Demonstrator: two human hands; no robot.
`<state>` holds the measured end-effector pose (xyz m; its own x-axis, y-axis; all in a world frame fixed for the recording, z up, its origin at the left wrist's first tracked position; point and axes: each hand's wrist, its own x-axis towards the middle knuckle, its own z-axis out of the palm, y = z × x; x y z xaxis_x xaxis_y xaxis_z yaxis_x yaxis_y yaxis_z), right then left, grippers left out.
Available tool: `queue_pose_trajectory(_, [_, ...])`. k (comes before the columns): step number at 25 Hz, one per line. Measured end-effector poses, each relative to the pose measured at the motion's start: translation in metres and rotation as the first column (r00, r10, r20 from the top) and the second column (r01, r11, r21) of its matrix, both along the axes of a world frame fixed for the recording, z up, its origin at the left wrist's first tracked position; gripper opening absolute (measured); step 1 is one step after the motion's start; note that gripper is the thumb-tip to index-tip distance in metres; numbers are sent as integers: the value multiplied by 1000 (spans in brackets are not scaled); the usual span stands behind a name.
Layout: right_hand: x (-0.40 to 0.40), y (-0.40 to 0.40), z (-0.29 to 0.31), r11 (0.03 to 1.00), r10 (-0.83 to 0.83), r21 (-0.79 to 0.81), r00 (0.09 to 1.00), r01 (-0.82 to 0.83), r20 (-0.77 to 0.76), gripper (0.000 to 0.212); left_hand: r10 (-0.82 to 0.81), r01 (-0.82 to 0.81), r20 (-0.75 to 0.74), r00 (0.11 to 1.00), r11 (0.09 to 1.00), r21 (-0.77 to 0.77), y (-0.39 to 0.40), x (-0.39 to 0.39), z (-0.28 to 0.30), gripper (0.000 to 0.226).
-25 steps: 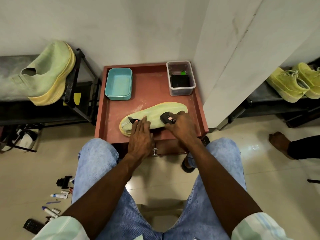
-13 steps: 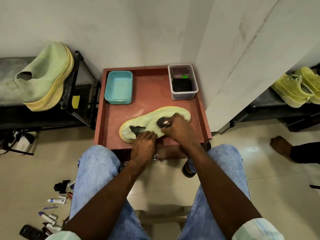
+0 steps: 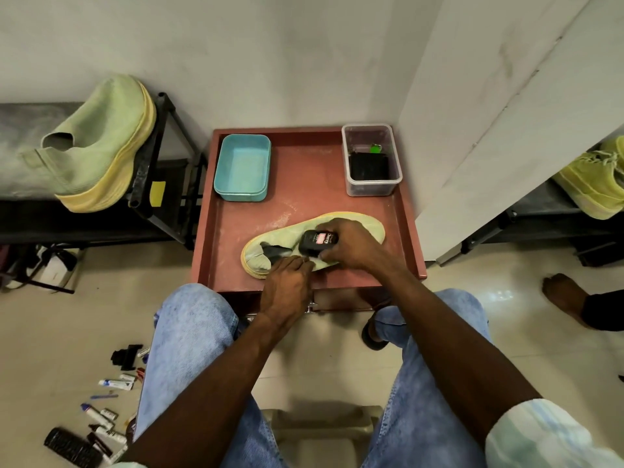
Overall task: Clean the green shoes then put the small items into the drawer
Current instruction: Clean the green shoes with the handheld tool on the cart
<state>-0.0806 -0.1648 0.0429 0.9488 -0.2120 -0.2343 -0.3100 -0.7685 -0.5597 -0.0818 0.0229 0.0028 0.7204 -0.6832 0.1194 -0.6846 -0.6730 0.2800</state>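
Green shoe [image 3: 351,228] on its side on the red tray table [image 3: 304,184], toe toward 3 o'clock
Right hand [image 3: 351,246] clenched around black polish applicator [image 3: 317,243] pressed on upper; left hand [image 3: 287,288] pinching heel-side edge at 8 o'clock

Green shoe [image 3: 358,224] matt knit cloth; clear container [image 3: 371,185] seemingly glossy plastic.

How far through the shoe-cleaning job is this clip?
Nothing looks finished. In hand: right hand scrubs the green shoe with a black brush; left hand steadies it. Left: the other green shoe on the rack, small items still on the floor.
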Motion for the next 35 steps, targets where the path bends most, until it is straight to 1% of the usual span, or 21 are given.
queue_pose_trajectory(1, [2,2,0,999,-15,-29,999,16,33,47,1,-2,-10,1000,1000,-10,0,1,0,43])
queue_pose_trajectory(3, [6,1,0,984,-73,-146,982,99,172,37,21,-22,-34,999,999,-26,1,3,0,45])
queue_pose_trajectory(4, [8,0,-2,991,-61,-113,988,78,145,37,25,-26,-38,999,999,-21,1,3,0,44])
queue_pose_trajectory(6, [8,6,2,1000,-8,-7,1000,8,3,41,23,-23,-8,1000,1000,-13,0,2,1,39])
queue_pose_trajectory(7, [9,8,2,999,-41,-22,999,41,11,41,23,-23,6,1000,1000,-19,0,2,1,36])
queue_pose_trajectory(9, [12,7,-1,983,-83,-155,990,100,113,40,30,-30,6,1000,999,-28,0,3,1,43])
queue_pose_trajectory(10, [12,7,0,988,-51,-144,995,63,84,40,35,-35,0,999,999,-23,0,3,1,45])
queue_pose_trajectory(12, [11,8,2,999,5,-49,1000,-6,-6,40,42,-42,-9,999,999,-7,0,3,2,46])
queue_pose_trajectory(14, [11,5,3,990,-93,-97,991,102,93,38,51,-51,-8,999,999,-19,0,4,1,49])
queue_pose_trajectory(15, [11,4,2,985,-89,-135,986,107,138,36,62,-62,-4,998,998,-21,0,4,0,47])
queue_pose_trajectory(18, [12,7,5,1000,14,-16,1000,-15,-25,36,86,-86,-23,996,996,-5,-1,3,1,39])
queue_pose_trajectory(19, [13,7,5,1000,-19,-12,1000,19,-23,37,90,-91,-32,995,996,-4,-1,3,1,41])
queue_pose_trajectory(21, [14,4,4,995,-44,-91,998,47,35,38,90,-90,-45,995,996,-5,0,3,0,43])
queue_pose_trajectory(24, [12,8,6,1000,-11,-1,999,11,-32,45,82,-81,-68,994,997,4,-1,2,3,41])
queue_pose_trajectory(26, [15,14,4,997,-41,-69,999,41,13,43,96,-96,-69,993,995,-4,-1,2,5,42])
queue_pose_trajectory(27, [15,15,4,997,-12,-74,1000,11,-17,42,96,-97,-66,993,995,-7,-1,2,5,41])
queue_pose_trajectory(29, [12,11,4,999,-44,-24,998,43,-44,43,98,-98,-66,993,995,0,-1,1,6,40])
queue_pose_trajectory(31, [11,6,0,975,-160,-139,983,172,91,41,115,-114,-74,991,993,15,-2,2,6,39])
queue_pose_trajectory(32, [12,5,-3,971,-139,-182,984,157,109,41,119,-117,-70,991,993,25,-1,3,5,37])
queue_pose_trajectory(34, [9,5,-2,996,-51,-78,998,47,-45,44,113,-109,-58,992,992,59,-1,2,5,33])
queue_pose_trajectory(35, [7,3,-1,997,-65,-57,994,60,-86,46,111,-107,-50,993,992,71,-2,2,6,30])
